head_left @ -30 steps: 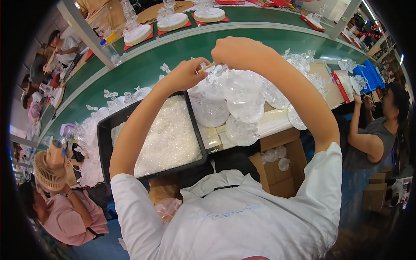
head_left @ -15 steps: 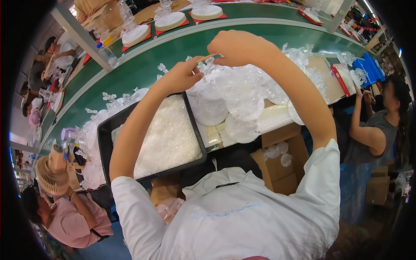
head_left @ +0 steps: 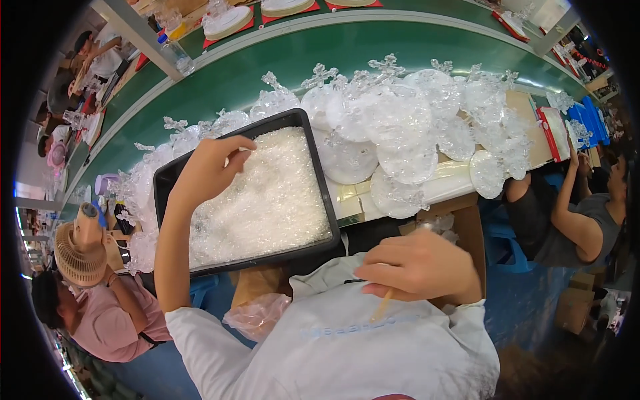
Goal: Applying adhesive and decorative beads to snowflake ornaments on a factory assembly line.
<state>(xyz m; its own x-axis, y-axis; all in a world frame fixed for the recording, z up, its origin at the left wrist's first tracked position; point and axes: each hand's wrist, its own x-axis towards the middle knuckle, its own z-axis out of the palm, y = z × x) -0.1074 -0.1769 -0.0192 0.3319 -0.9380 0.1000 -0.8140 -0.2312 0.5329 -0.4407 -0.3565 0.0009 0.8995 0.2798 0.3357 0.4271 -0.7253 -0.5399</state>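
My left hand [head_left: 217, 163] hovers over the left side of a black tray [head_left: 323, 200], its thumb and forefinger curved and slightly apart with nothing visible between them. White, glittering flakes [head_left: 267, 207] fill much of the tray. My right hand [head_left: 420, 267] is drawn back in front of my chest, fingers wrapped round a thin tan stick [head_left: 381, 307] that points downward; its end is blurred. Beyond and right of the tray lies a heap of clear, glitter-coated round plastic pieces [head_left: 407, 157] with ornate branching tops.
A green conveyor belt [head_left: 280, 57] runs behind the heap. An open cardboard box [head_left: 472, 233] sits below the table edge. At left are a beige fan [head_left: 80, 253] and a person in pink [head_left: 113, 327]; at right, a person in grey [head_left: 583, 223] holds a red-edged panel [head_left: 553, 133].
Both hands were together over the heap by the belt, around the stick. They have separated: the left moved back over the tray, the right came back toward my chest with the stick.
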